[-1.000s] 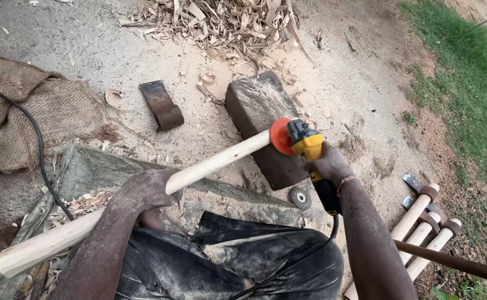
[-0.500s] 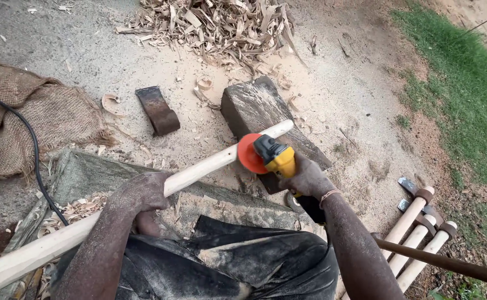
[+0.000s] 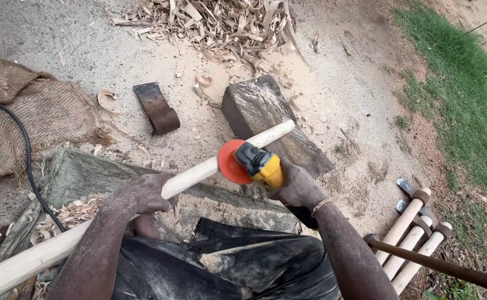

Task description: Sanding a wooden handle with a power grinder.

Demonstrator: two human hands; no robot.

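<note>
Gripping the long pale wooden handle (image 3: 143, 205) around its middle, the left hand (image 3: 141, 193) was wrapped tight on it with the fingers curled over the top. The right hand (image 3: 296, 186) was closed around the body of a yellow angle grinder (image 3: 257, 164), and the grinder's orange disc (image 3: 231, 161) sat right up against the handle, a bit short of its far end. So the two hands were well apart, one on the stick, one on the tool.

The handle ran slantwise from the bottom left corner up to the right, and its far tip rested on a dark wooden block (image 3: 271, 122) lying in the dirt. Dark trousers (image 3: 227, 266) filled the bottom of the view under both arms.

Further out, a rusty metal axe head (image 3: 156, 108) lay flat on the sandy ground just left of the block. A big pile of wood shavings (image 3: 216, 25) was heaped at the top. On the left was a burlap sack (image 3: 27, 111) with a black cable (image 3: 28, 166) snaking across it. Off to the right, near the grass (image 3: 465, 94), a few finished tool handles (image 3: 410, 239) lay side by side.
</note>
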